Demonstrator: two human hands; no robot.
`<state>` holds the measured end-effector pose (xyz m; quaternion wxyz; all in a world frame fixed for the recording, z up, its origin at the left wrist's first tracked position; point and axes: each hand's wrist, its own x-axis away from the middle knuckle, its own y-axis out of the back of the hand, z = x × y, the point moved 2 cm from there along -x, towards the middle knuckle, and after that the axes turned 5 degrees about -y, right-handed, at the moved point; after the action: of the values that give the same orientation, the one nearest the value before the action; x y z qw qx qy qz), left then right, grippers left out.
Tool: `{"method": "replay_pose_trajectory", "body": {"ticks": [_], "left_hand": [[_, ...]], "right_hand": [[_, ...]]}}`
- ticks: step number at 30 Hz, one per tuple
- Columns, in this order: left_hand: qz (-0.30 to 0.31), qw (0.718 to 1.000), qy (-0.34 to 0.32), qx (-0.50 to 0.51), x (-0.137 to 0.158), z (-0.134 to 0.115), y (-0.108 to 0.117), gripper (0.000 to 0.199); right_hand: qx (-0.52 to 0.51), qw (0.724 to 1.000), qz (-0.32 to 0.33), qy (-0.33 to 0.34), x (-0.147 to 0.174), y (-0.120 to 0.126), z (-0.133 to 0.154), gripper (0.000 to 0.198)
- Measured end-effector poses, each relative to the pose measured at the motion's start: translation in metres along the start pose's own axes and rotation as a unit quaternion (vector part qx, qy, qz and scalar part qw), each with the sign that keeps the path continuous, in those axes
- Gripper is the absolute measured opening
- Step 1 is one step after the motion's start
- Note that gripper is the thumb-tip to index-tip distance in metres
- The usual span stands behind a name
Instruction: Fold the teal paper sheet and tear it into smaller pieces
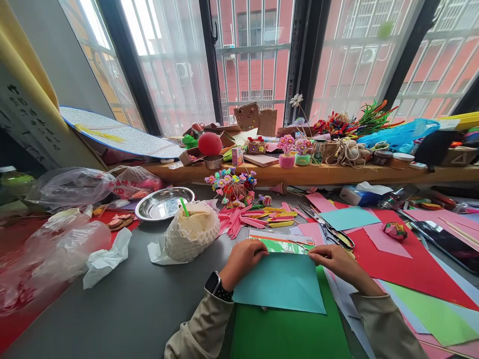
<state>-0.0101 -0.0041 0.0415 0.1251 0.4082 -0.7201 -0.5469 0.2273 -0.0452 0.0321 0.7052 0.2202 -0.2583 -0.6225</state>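
A teal sheet of paper is held by its far edge between my two hands, above a green sheet on the table. My left hand pinches the far left corner, thumb and fingers together, with a dark smartwatch on the wrist. At the far right corner my right hand grips the same sheet between thumb and fingers. Just beyond the teal paper lies a clear packet with green and white contents. Black-handled scissors rest right of it.
A coconut in white foam netting with a green straw stands left, near a metal plate. Folded pink and yellow strips lie ahead. Red paper and a phone are at right. Crafts crowd the wooden sill.
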Motion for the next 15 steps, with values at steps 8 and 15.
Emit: {"method": "replay_pose_trajectory", "body": {"ticks": [8,15], "left_hand": [[0.017,1.000,0.005,-0.006,0.001,-0.002,-0.005,0.014],[0.035,0.999,-0.019,-0.004,0.000,-0.010,-0.012,0.014]], "right_hand": [[0.023,0.993,-0.115,0.013,-0.001,0.002,0.002,0.026],[0.078,0.976,-0.192,0.072,-0.001,-0.013,0.013,0.032]]}}
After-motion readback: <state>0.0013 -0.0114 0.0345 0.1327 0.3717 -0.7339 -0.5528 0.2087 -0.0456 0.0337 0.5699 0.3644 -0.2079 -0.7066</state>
